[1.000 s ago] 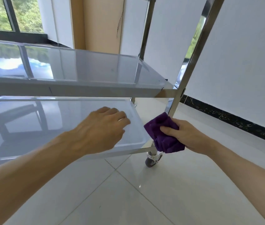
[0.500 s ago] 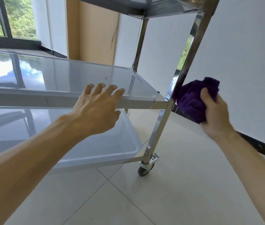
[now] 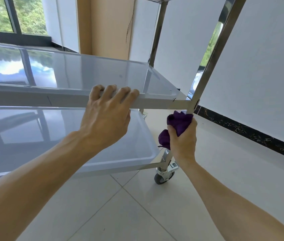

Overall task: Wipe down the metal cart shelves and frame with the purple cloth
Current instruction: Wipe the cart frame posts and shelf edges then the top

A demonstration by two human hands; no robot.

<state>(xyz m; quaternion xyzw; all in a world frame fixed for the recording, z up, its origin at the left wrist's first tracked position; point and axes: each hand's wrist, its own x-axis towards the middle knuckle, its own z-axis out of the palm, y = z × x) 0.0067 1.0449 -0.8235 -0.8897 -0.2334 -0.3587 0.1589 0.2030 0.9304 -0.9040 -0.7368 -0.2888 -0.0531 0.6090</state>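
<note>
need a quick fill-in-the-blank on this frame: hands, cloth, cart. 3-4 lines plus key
1. The right hand grips a cloth whose colour is ____.
2. The cloth is wrapped round the cart's front corner post, just below the ____ shelf.
3. The left hand holds the front edge of the middle shelf with its ____ curled over the rim.
4. Under the post sits a ____ on the tiled floor.

Missing words: purple; middle; fingers; caster wheel

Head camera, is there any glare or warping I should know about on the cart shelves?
Head view: middle shelf mirrors bright sky and window at its left; lower shelf reflects more dimly; wide-angle lens makes the front post lean; hands and purple cloth look sharp.
</note>
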